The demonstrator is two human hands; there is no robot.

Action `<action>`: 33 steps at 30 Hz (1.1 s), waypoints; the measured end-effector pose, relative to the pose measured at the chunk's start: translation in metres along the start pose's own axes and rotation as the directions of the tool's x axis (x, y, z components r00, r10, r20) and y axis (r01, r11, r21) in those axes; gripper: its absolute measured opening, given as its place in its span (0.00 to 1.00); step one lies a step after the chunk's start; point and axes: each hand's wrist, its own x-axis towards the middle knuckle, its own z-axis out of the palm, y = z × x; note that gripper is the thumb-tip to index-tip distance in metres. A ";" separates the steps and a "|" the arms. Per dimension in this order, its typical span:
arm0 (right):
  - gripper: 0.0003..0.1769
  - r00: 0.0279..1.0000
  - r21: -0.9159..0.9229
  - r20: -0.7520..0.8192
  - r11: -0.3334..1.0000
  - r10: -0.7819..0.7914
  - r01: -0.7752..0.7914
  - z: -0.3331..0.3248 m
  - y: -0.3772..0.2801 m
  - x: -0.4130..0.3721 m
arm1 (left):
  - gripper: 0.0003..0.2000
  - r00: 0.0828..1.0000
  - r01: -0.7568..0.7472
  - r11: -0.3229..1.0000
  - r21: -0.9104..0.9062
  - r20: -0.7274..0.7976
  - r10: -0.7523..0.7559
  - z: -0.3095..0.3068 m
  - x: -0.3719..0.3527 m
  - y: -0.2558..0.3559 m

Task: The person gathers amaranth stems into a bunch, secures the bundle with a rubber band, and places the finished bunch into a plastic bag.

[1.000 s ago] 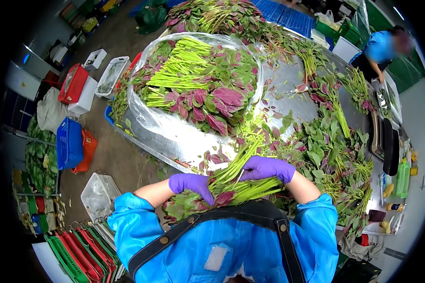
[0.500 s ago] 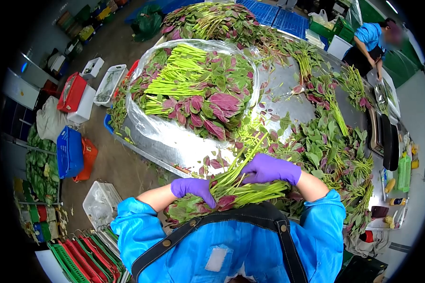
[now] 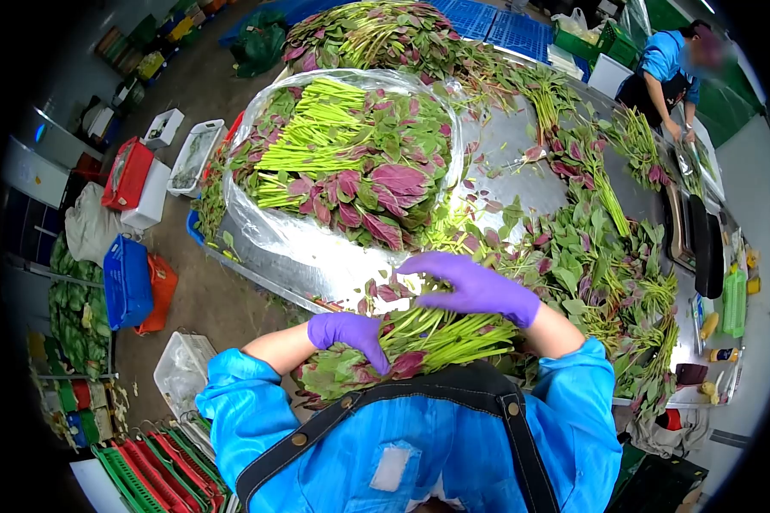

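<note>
Close to my body lies a bunch of red-and-green amaranth, its pale stems pointing right and its leaves to the left. My left hand, in a purple glove, is wrapped round the leafy part of this bunch. Just above the stems my right hand, gloved in purple too, is stretched out with thumb and fingers apart and nothing held between them. Beyond the hands, a big clear plastic bag is filled with amaranth, stems and leaves laid in layers.
Loose amaranth covers the right of the metal table, and a heap of amaranth sits at its far end. At the upper right another person works with both hands. A blue crate and white bins stand on the floor at left.
My right hand has let go of the stems it held and moved up and left, its fingers spreading. My left hand stays on the bunch.
</note>
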 end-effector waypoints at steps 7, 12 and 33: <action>0.40 0.353 0.231 0.934 0.845 -0.054 -0.483 0.033 0.091 -0.019 | 0.42 0.989 0.130 0.990 -0.060 0.081 -0.125 -0.015 0.007 -0.038; 0.41 0.489 0.350 0.872 0.707 -0.007 -0.615 0.031 0.086 -0.081 | 0.44 0.995 0.082 0.992 -0.099 0.057 -0.077 -0.022 0.008 -0.058; 0.27 0.511 0.912 -0.278 0.390 0.813 -0.124 0.065 0.046 -0.128 | 0.27 0.925 -0.337 0.522 -0.783 -0.171 0.340 0.013 0.174 -0.064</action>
